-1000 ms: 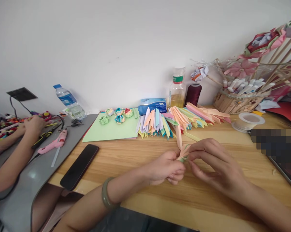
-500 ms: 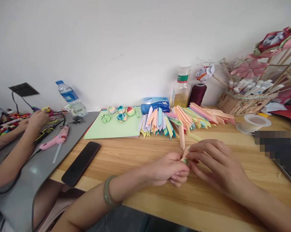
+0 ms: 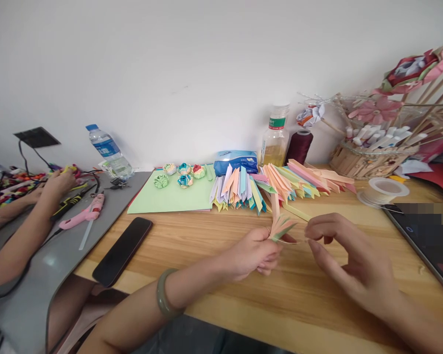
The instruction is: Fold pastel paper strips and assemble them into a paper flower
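Note:
My left hand [image 3: 253, 253], with a green bangle on its wrist, is closed round a bundle of folded paper strips [image 3: 280, 227], peach and green, that fan out to the right of its fingers. A thin pale thread [image 3: 293, 242] runs from the bundle towards my right hand [image 3: 348, 253]. Thumb and forefinger of that hand are pinched together at the thread's end. Behind the hands lies a long row of folded paper pieces [image 3: 239, 187] in many colours. Several small paper flowers [image 3: 185, 181] rest on a green sheet [image 3: 144, 199].
A black phone [image 3: 123, 250] lies at the left, a tablet [image 3: 428, 246] at the right beside a thread spool [image 3: 385, 189]. Two bottles stand by the wall. On the grey mat are a pink glue gun [image 3: 83, 216] and another person's hands [image 3: 55, 187].
My right hand has moved right, away from the bundle, and a thread now shows between the hands. The strips in my left hand now fan out in view.

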`<state>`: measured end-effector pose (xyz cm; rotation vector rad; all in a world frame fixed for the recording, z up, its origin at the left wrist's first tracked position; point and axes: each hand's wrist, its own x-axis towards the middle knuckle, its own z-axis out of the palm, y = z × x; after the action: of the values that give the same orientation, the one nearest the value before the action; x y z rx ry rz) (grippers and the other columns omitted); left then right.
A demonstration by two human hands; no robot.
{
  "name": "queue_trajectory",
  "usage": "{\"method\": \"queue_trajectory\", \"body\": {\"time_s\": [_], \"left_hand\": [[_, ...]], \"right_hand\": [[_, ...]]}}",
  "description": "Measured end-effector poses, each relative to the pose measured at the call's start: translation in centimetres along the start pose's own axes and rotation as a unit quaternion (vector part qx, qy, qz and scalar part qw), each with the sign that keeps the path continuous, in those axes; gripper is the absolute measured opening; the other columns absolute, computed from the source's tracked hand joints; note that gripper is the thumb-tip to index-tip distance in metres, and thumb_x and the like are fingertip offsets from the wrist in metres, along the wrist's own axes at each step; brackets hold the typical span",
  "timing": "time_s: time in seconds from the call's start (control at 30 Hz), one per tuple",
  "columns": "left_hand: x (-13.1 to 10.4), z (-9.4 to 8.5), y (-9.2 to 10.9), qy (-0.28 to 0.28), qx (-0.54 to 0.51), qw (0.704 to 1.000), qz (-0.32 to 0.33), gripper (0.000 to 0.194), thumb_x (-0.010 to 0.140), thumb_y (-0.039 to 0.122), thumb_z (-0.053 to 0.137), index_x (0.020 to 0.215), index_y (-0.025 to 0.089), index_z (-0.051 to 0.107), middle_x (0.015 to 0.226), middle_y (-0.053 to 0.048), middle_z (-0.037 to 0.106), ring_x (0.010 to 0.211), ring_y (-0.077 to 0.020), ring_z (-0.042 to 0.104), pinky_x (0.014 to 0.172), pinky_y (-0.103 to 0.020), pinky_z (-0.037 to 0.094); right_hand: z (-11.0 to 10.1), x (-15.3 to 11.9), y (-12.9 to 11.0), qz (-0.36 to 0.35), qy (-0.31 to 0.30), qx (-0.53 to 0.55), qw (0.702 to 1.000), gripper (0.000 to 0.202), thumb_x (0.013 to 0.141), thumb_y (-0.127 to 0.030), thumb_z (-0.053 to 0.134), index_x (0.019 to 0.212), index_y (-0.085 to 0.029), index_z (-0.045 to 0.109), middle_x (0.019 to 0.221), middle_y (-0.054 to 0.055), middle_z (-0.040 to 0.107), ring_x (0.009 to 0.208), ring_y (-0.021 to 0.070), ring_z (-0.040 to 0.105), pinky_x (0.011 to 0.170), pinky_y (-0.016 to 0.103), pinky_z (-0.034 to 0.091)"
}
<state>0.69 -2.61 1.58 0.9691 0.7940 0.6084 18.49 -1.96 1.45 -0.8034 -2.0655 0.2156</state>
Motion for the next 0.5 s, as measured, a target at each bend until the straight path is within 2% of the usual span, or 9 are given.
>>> {"method": "queue_trajectory", "body": {"time_s": [0.07,0.13,0.17,0.23,0.3,0.37,0.5], "left_hand": [[0.2,-0.1,-0.2,0.055,0.057,0.996,0.046,0.021,0.076,0.014,0.038,0.096,0.016,0.047,0.048,0.01,0.026,0.04,-0.0048,0.022,0.041,-0.019,0.017],[0.2,-0.2,-0.2,0.088,0.118,0.987,0.07,0.021,0.077,0.015,0.038,0.096,0.015,0.048,0.05,0.008,0.029,0.043,-0.0056,0.025,0.043,-0.02,0.02],[0.2,-0.3,-0.1,0.087,0.141,0.984,0.071,0.019,0.077,0.015,0.039,0.093,0.014,0.049,0.05,0.008,0.03,0.044,-0.0057,0.026,0.043,-0.02,0.02],[0.0,-0.3,0.2,0.055,0.17,0.983,0.053,0.015,0.076,0.015,0.04,0.085,0.013,0.052,0.051,0.007,0.03,0.044,-0.0058,0.026,0.044,-0.021,0.02],[-0.2,-0.4,0.5,0.009,0.17,0.985,0.036,0.012,0.075,0.016,0.044,0.08,0.013,0.054,0.052,0.007,0.03,0.046,-0.0058,0.027,0.045,-0.021,0.02],[-0.4,-0.6,0.7,-0.043,0.126,0.991,0.024,0.011,0.073,0.02,0.047,0.078,0.012,0.054,0.052,0.007,0.029,0.045,-0.0054,0.024,0.044,-0.021,0.018],[-0.4,-0.9,0.8,-0.145,0.023,0.989,0.005,0.03,0.08,0.037,0.039,0.082,0.011,0.053,0.054,0.007,0.027,0.044,-0.0054,0.017,0.044,-0.022,0.013]], "right_hand": [[0.3,0.1,0.3,0.112,0.009,0.024,0.993,0.006,0.083,-0.023,0.046,0.083,-0.021,0.052,0.072,0.002,0.054,0.062,0.0137,0.052,0.051,0.025,0.043],[0.6,0.4,0.6,0.218,-0.002,0.079,0.973,0.021,0.082,-0.037,0.048,0.095,-0.021,0.054,0.077,0.002,0.058,0.061,0.0141,0.054,0.05,0.025,0.044],[0.7,0.5,0.7,0.256,-0.026,0.127,0.958,0.033,0.079,-0.043,0.051,0.104,-0.021,0.052,0.08,0.003,0.06,0.063,0.0149,0.056,0.051,0.026,0.046],[0.8,0.9,0.8,0.297,-0.099,0.233,0.921,0.056,0.072,-0.051,0.057,0.119,-0.021,0.047,0.083,0.004,0.064,0.066,0.0167,0.059,0.056,0.028,0.049],[0.6,1.1,0.7,0.314,-0.149,0.303,0.887,0.062,0.069,-0.05,0.061,0.122,-0.02,0.047,0.079,0.003,0.067,0.068,0.0175,0.062,0.063,0.031,0.051],[0.3,1.2,0.6,0.327,-0.149,0.323,0.876,0.054,0.068,-0.045,0.065,0.115,-0.022,0.055,0.08,0.003,0.069,0.071,0.018,0.063,0.068,0.031,0.051],[0.0,1.2,0.6,0.327,-0.102,0.312,0.886,0.04,0.065,-0.043,0.068,0.098,-0.021,0.065,0.08,0.003,0.071,0.071,0.0189,0.065,0.067,0.03,0.053]]}}
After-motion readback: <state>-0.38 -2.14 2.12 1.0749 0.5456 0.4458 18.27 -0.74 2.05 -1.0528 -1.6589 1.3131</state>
